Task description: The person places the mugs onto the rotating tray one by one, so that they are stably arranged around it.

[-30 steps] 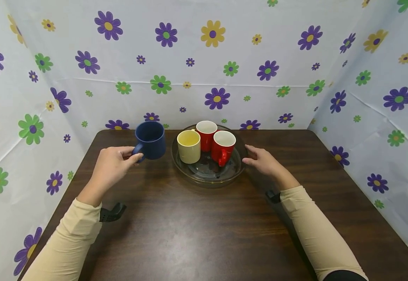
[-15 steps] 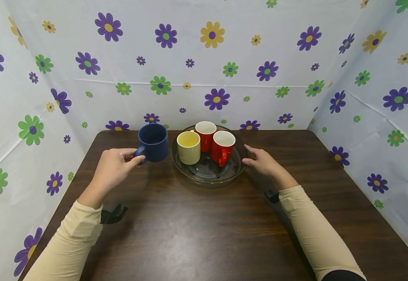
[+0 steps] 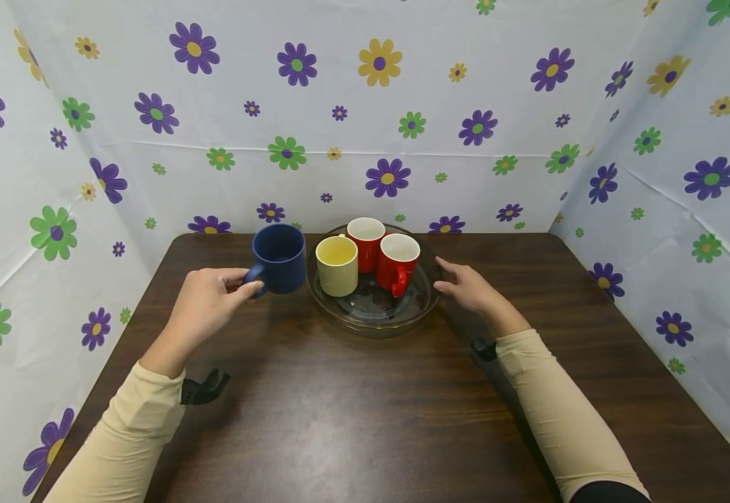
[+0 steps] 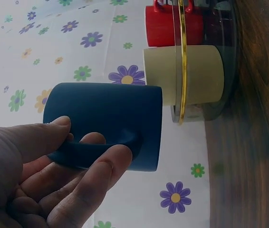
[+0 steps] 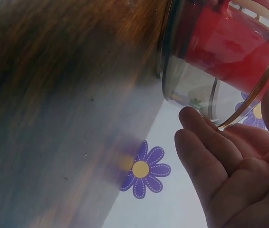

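Observation:
My left hand [image 3: 204, 307] pinches the handle of a dark blue mug [image 3: 284, 269], held upright off the table just left of a round clear glass dish [image 3: 365, 325] with a gold rim. In the left wrist view, thumb and fingers are on the handle of the blue mug [image 4: 110, 109]. Inside the dish stand a pale yellow mug [image 3: 338, 276] at the left, a red mug [image 3: 366, 248] behind it and another red mug [image 3: 395, 272] with its handle toward me. My right hand [image 3: 474, 290] rests at the dish's right side, fingers fairly straight against the glass [image 5: 191, 85].
The dish sits near the back edge of a dark brown wooden table [image 3: 352, 405]. White cloth [image 3: 327, 84] printed with flowers surrounds the table at the back and both sides. A dark wrist mount [image 3: 204, 388] sticks out from the left sleeve.
The blue mug has moved right and slightly nearer to me, closer to the glass dish, with my left hand. My right hand stays at the dish.

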A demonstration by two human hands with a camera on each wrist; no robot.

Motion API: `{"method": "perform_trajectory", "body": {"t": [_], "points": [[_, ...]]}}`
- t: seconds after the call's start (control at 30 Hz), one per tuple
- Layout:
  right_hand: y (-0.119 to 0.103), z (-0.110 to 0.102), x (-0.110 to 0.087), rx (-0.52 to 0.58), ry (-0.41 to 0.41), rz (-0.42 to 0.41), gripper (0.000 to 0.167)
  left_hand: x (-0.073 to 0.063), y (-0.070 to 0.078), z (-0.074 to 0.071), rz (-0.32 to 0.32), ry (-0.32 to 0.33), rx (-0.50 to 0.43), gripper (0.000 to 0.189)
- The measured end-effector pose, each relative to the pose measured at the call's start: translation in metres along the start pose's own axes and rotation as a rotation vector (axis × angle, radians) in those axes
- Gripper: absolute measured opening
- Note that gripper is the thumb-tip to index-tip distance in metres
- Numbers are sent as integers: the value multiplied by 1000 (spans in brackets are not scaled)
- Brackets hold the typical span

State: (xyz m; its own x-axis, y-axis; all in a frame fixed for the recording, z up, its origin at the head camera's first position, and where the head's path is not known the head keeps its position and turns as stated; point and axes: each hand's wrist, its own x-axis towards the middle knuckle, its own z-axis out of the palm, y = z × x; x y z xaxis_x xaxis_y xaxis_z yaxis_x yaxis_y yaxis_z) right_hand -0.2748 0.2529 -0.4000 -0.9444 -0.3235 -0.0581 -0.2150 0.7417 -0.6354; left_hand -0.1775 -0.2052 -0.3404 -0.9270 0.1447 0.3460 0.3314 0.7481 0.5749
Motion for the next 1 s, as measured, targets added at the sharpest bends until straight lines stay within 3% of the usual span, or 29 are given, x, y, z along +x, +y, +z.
{"method": "perform_trajectory", "body": {"t": [1.0], "points": [[6,0,9,53,21,21,57,-2,8,0,1,-50,-47,20]]}}
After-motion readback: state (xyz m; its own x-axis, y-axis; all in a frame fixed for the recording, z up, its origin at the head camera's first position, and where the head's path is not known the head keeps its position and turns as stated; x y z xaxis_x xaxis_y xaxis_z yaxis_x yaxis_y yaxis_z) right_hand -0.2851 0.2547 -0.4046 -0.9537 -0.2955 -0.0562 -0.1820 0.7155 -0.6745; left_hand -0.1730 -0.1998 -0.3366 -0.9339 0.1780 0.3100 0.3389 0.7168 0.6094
